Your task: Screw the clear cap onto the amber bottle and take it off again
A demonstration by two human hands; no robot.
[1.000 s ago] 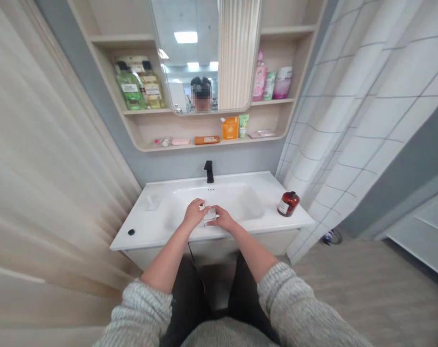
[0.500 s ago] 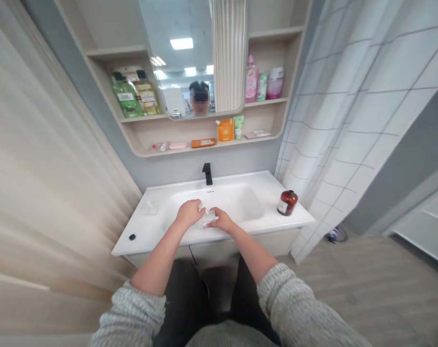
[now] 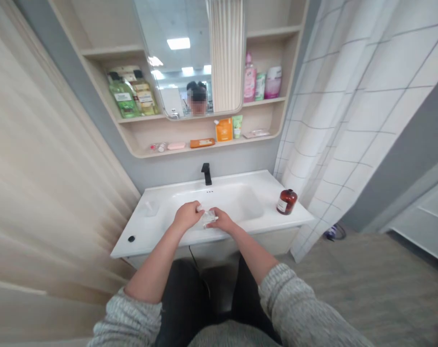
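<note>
Over the front of the white sink (image 3: 236, 200), my right hand (image 3: 224, 220) is closed around a small clear container (image 3: 209, 217), whose exact kind I cannot tell. My left hand (image 3: 186, 215) is held close against its left side, fingers pinched together. Something small and whitish shows at those fingertips, too small to name. Left of the basin, a clear, box-like piece (image 3: 152, 208) lies on the counter. A round black cap (image 3: 131, 239) rests near the front left corner.
At the counter's right end stands a brown bottle (image 3: 286, 201) with a white label. A black faucet (image 3: 206, 174) rises behind the basin. Above, a mirror cabinet (image 3: 137, 150) holds several toiletries. Curtains hang on both sides, the white checked one (image 3: 312, 144) at right.
Both hands stay almost in place around the clear container, the left fingertips a touch lower. The whole view has shifted slightly.
</note>
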